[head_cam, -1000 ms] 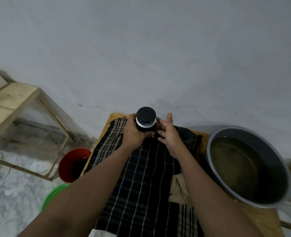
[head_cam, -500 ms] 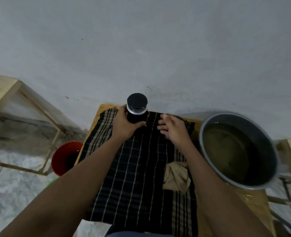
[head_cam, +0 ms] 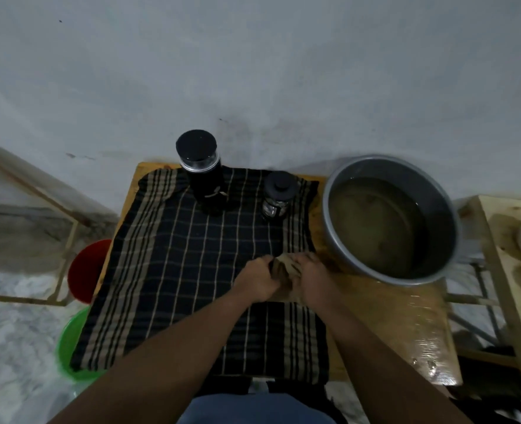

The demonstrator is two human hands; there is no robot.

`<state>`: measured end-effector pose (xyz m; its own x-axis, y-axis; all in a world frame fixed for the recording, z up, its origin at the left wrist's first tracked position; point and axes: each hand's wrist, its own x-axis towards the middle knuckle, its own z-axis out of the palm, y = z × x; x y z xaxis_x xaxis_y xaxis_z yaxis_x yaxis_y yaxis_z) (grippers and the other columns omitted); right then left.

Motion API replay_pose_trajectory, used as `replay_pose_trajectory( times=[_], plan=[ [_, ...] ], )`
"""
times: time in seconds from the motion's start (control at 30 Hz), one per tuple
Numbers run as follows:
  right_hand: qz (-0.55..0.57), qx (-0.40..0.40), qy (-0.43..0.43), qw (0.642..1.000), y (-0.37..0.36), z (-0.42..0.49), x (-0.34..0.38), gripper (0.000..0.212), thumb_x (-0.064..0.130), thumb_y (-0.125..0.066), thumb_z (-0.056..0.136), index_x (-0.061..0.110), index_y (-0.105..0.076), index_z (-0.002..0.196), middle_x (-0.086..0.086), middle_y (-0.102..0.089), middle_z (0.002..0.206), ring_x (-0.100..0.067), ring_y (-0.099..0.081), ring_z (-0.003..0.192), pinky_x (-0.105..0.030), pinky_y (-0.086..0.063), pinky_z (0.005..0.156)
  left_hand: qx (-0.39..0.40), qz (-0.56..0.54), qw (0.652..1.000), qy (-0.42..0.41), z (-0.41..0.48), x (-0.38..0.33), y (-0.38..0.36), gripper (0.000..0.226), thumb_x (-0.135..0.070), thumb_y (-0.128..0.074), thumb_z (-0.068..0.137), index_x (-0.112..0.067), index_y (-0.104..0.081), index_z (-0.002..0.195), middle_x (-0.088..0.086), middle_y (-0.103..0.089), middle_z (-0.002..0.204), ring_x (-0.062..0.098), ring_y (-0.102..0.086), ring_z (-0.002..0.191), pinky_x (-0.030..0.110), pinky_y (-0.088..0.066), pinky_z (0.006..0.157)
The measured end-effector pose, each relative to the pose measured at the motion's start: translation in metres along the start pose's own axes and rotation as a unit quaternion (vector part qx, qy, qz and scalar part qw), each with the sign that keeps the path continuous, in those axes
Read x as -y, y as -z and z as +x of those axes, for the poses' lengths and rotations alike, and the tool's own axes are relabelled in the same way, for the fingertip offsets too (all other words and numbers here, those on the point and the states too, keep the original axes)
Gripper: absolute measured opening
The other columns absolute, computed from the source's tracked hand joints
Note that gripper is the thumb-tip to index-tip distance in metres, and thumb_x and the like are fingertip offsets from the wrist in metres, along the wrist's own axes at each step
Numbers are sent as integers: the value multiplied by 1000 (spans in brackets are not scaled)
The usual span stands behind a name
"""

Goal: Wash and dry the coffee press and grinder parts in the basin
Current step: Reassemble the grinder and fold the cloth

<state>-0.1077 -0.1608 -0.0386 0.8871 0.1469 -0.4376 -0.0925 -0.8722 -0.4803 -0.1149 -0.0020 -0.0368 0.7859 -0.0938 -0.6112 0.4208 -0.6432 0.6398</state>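
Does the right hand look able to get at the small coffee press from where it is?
Probably yes, once it lets go: the right hand grips the tan rag; only bare checked cloth lies between it and the upright coffee press.

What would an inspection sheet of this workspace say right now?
Surface: wooden table, looks wet on its right; checked cloth covers most of it.
Job's things: grinder and press stand upright and apart at the cloth's far edge; basin of murky water on the table's right.
Clutter: nothing seen.
Hands: left hand and right hand both grip a rag.
Cables: nothing seen.
Surroundings: red bucket and green bucket on the floor, left; frame left; rack right; wall behind.
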Motion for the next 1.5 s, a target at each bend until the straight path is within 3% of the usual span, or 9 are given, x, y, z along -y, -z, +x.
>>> replay_pose_trajectory(
  times=[0.2, 0.33, 0.53, 0.7, 0.83, 1.0, 1.1, 1.3, 1.5],
  plan=[
    [127, 1, -22, 992, 28, -3, -5, 23, 12, -48, 100, 13, -66, 115, -2, -67, 105, -19, -63, 98, -30, -48, 80, -35, -93, 995, -8, 6, -13, -1, 23, -24, -73, 86, -16, -66, 107, 0, -68, 98, 16, -65, 90, 30, -57, 75],
    [146, 36, -10, 989, 54, -1, -9, 32, 13, -42, 104, 14, -55, 133, -2, -61, 121, -14, -56, 106, -25, -42, 86, 42, -209, 977, -10, 3, -21, 26, 25, -31, -79, 87, -10, -68, 96, 5, -73, 92, 15, -69, 82, 28, -59, 73],
    [114, 3, 52, 992, 65, -7, 2, 27, 16, -52, 103, 14, -65, 126, 0, -67, 116, -16, -61, 108, -30, -48, 86, -69, -283, 956, -13, -6, -26, 67, 15, -19, -75, 91, -9, -72, 102, 4, -74, 90, 16, -71, 80, 35, -63, 70],
    [201, 25, 18, 979, 64, -13, 18, 12, 26, -70, 93, 18, -64, 98, 0, -66, 95, -17, -63, 91, -33, -54, 73, -124, -414, 902, -13, -16, -27, 71, 2, -15, -68, 96, -15, -70, 94, 3, -72, 91, 22, -69, 90, 41, -61, 73],
    [271, 126, -52, 953, 68, -15, 27, 36, 26, -78, 87, 19, -47, 70, 2, -46, 63, -13, -45, 58, -29, -39, 56, -64, -528, 847, 0, -23, -23, 77, 11, -17, -56, 102, -14, -66, 100, 10, -66, 110, 29, -61, 108, 55, -52, 97],
    [431, 119, -77, 891, 58, -20, 29, 23, 31, -82, 83, 13, -69, 76, -5, -73, 84, -21, -67, 88, -38, -54, 79, -81, -623, 778, -3, -35, -17, 83, 16, -17, -56, 98, -8, -59, 85, 9, -63, 83, 24, -61, 83, 44, -50, 86],
    [488, 43, -40, 871, 56, -21, 35, 8, 17, -72, 92, 12, -70, 88, -5, -72, 90, -22, -65, 93, -36, -55, 79, -133, -514, 847, -8, -36, -5, 88, 13, -13, -74, 89, -8, -63, 84, 3, -65, 74, 20, -62, 76, 40, -52, 75],
    [398, 29, 72, 914, 65, -20, 53, 13, 8, -73, 90, 16, -67, 99, 4, -71, 86, -7, -65, 84, -22, -54, 76, -55, -202, 974, -91, -42, -1, 89, 65, -4, -79, 81, -18, -54, 140, 3, -56, 125, 17, -62, 103, 26, -55, 85],
    [331, 35, 124, 935, 75, -21, 64, 14, 6, -76, 88, 13, -69, 98, 2, -75, 85, -6, -70, 83, -22, -56, 75, 81, -72, 981, -163, -36, -21, 100, 7, -14, -76, 86, -14, -75, 93, 8, -73, 113, 19, -68, 104, 39, -53, 101]
  ],
)
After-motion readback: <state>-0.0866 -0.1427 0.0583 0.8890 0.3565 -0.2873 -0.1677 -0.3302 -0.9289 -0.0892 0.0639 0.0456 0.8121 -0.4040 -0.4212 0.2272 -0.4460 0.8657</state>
